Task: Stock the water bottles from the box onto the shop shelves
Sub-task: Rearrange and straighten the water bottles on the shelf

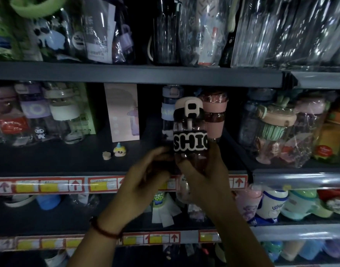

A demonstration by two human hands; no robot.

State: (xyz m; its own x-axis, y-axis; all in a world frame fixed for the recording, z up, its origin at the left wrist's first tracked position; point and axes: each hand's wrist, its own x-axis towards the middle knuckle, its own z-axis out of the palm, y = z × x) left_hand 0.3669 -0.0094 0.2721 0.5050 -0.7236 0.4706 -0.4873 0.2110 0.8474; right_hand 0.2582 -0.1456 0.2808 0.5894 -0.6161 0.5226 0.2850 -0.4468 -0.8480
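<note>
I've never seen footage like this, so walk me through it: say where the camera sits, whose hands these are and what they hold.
No machine here: one camera worn on a person's head looks forward and down at shop shelves. The person's right hand grips a clear pink plastic bottle with a black lettered band from below; the left hand holds its left side. Behind, on the dark shelf, stand plastic-wrapped bottles, a tall pink carton and two small toy figures.

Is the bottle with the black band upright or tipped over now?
Upright: the bottle has its pale lid on top and its base below, held by the left hand and the right hand.
</note>
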